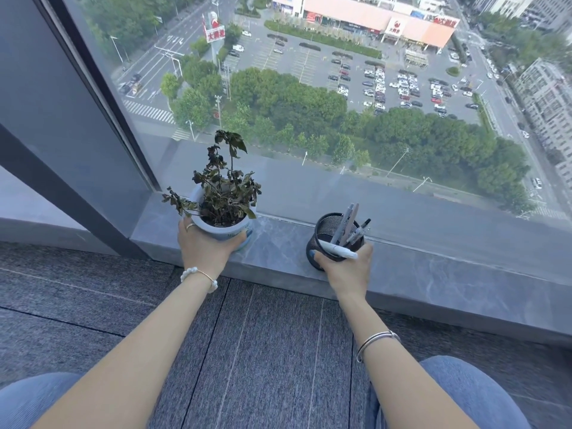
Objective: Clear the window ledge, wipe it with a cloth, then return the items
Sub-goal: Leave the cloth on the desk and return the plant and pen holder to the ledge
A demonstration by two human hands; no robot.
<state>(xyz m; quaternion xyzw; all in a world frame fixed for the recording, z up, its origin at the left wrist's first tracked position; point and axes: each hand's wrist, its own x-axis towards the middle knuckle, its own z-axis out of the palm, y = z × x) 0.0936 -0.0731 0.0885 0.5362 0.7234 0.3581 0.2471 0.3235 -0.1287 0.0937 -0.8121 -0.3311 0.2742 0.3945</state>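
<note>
- The window ledge (418,274), a grey stone sill, ran along the foot of the glass, its long axis going from lower right up toward the left corner by the window frame (77,97).
- Two items stood on it, well apart: a white plant pot (227,232) with a wilted plant (221,184) near the left corner, and a black mesh pen holder (332,236) with pens (349,224) further right.
- The left hand (205,243) was wrapped around the near side of the plant pot, fingers curled closed on its wall.
- The right hand (348,264) was closed around the near side of the pen holder, thumb on its left wall; a white marker (339,250) lay across the rim just above that hand.
- Both items lay directly ahead of their hands, each hand serving the item on its own side; neither arm crossed.
- Whether either base touched the ledge or was slightly raised could not be told.
- No cloth was visible.
- Judgement: the coming move would be a lift straight up and back toward the carpet (263,351), across the ledge's short axis.
</note>
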